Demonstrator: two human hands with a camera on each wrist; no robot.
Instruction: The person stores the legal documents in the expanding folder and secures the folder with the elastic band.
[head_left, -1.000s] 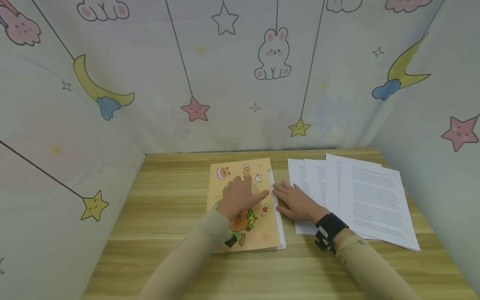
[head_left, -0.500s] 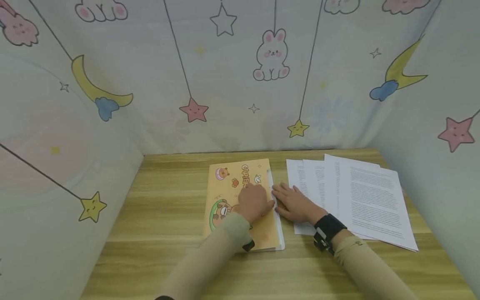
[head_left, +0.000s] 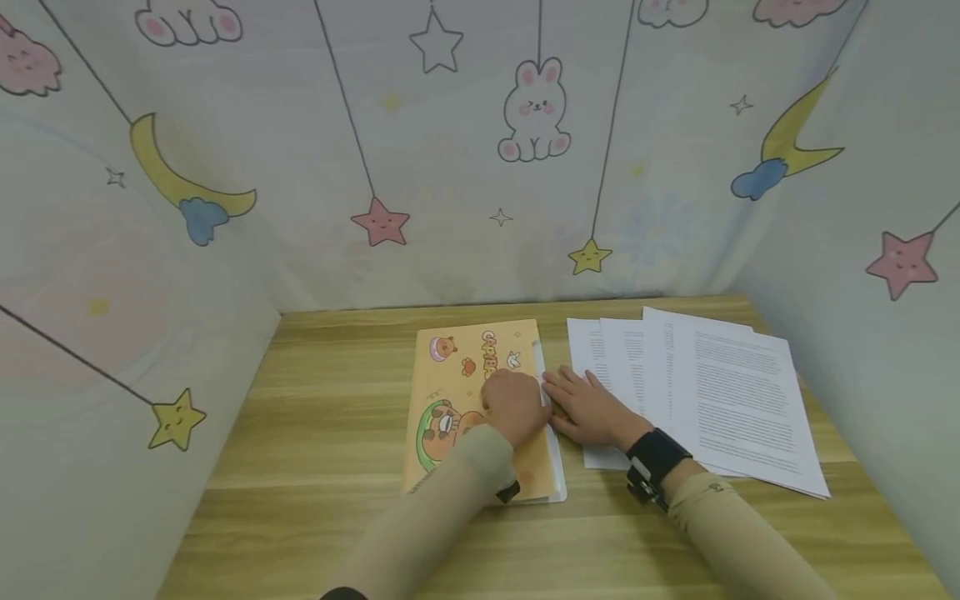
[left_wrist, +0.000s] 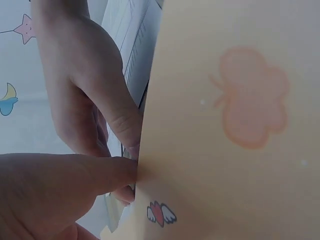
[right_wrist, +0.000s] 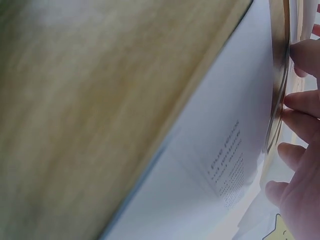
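A file folder (head_left: pixel 465 387) with an orange cartoon capybara cover lies at the middle of the table, a white edge showing along its right side. My left hand (head_left: pixel 516 407) is over its right half with curled fingers, picking at the cover's edge. Seen from the left wrist, the left thumb (left_wrist: pixel 112 172) meets that edge, close to my right hand's thumb (left_wrist: pixel 122 122). My right hand (head_left: pixel 588 408) lies with extended fingers against the folder's white edge, its palm side over the nearest paper. In the right wrist view, its fingers (right_wrist: pixel 300 120) reach the folder's layered edge.
Several printed sheets (head_left: pixel 742 400) lie fanned out to the right of the folder, partly under the right wrist. A wood-grain table (head_left: pixel 330 400) carries everything. White curtains (head_left: pixel 450 167) with cartoon rabbits, stars and moons enclose its back and sides.
My left hand has gone from spread fingers on the cover to curled fingers and has shifted right, its thumb now at the folder's edge. The right hand has stayed in place.
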